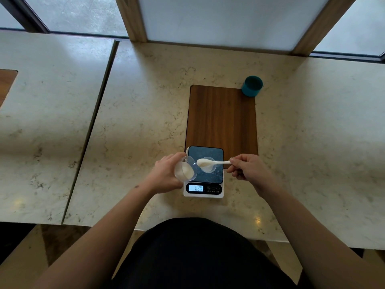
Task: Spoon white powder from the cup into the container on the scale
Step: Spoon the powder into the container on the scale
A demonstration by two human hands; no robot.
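Observation:
My left hand (164, 174) grips a clear plastic cup (186, 168), tilted toward the right, with white powder pooled in its lower side. My right hand (249, 166) pinches the handle of a white spoon (210, 162); its bowl holds a heap of white powder and hovers over a small clear container (209, 168). That container sits on the dark platform of a white digital scale (205, 182), whose lit display reads 0.20.
A dark wooden board (221, 119) lies beyond the scale, partly under it. A teal cup (252, 86) stands at the board's far right corner. The marble counter (135, 122) has a seam on the left; window frames line the far edge.

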